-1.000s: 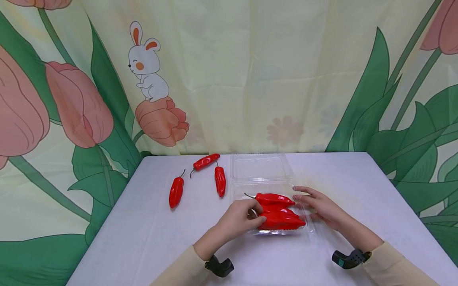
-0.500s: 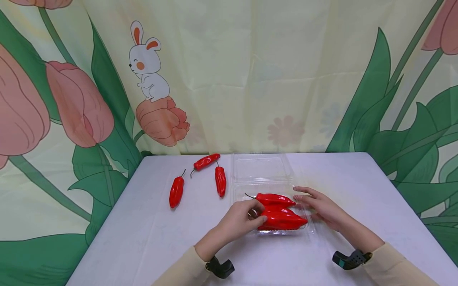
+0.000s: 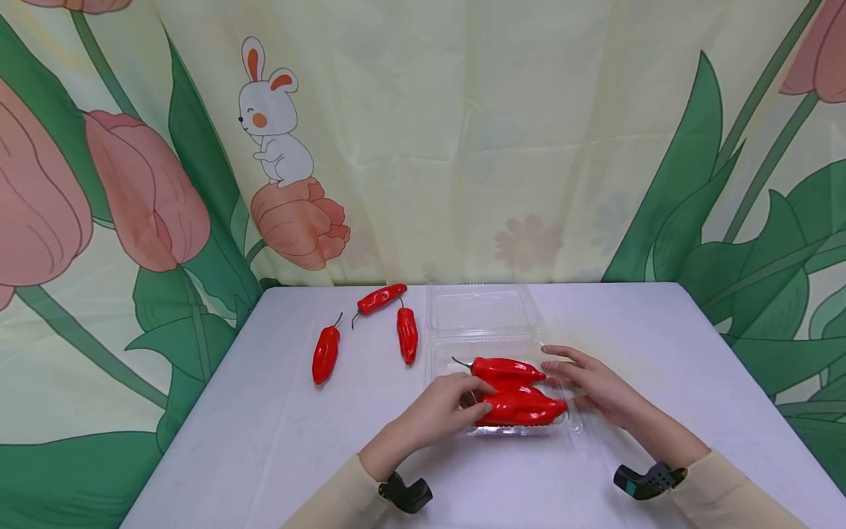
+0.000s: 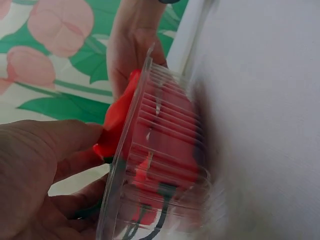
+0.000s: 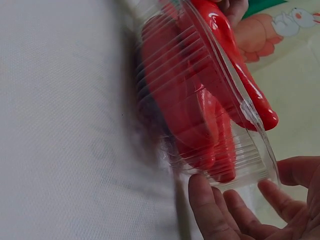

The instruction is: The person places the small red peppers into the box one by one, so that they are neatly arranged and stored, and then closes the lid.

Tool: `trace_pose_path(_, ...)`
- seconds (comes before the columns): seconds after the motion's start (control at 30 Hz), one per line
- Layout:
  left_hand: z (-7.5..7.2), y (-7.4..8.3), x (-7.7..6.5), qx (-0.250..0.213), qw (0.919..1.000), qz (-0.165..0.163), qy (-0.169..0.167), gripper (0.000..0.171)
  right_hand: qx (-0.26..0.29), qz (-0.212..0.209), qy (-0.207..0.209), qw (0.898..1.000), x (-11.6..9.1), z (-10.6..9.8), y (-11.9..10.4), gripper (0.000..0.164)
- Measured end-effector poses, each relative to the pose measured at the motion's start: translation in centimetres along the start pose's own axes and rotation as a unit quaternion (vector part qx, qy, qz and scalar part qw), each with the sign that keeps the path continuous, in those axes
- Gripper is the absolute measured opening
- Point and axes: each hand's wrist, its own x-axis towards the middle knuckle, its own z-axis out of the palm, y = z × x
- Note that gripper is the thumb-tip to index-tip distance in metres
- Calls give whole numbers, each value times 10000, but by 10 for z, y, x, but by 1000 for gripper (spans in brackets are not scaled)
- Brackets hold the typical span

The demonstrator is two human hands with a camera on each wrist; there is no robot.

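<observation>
Several peppers [image 3: 522, 408] (glossy, red, tapering) lie in clear container [image 3: 459, 350].

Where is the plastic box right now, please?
In the head view, the box sits right of the three loose peppers, the left hand over its left side, the right hand at its right.

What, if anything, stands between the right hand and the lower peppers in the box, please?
The clear wall of the box does: the right hand is outside it, with the lower peppers on the inner side. The lid is folded back, out of the way.
</observation>
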Motion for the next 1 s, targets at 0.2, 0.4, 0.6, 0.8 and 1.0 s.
trace_pose_path(0.2, -1, -2, 1, -70, 9999, -74, -105, 37, -17, -33, 0, 10000, 0, -1, -1, 65)
trace_pose_path(0.4, 1, -3, 1, 118, 9999, -2, -116, 41, -18, -25, 6, 10000, 0, 0, 0, 66)
trace_pose_path(0.6, 1, -3, -1, 498, 9986, 123, 126, 40, -27, -34, 6, 10000, 1, 1, 0, 66)
trace_pose_path(0.8, -1, -4, -2, 521, 9980, 144, 325, 39, -3, -36, -13, 10000, 0, 0, 0, 65)
trace_pose_path(1.0, -2, -6, -2, 480, 9973, 93, 544, 33, 5, -39, -36, 10000, 0, 0, 0, 64)
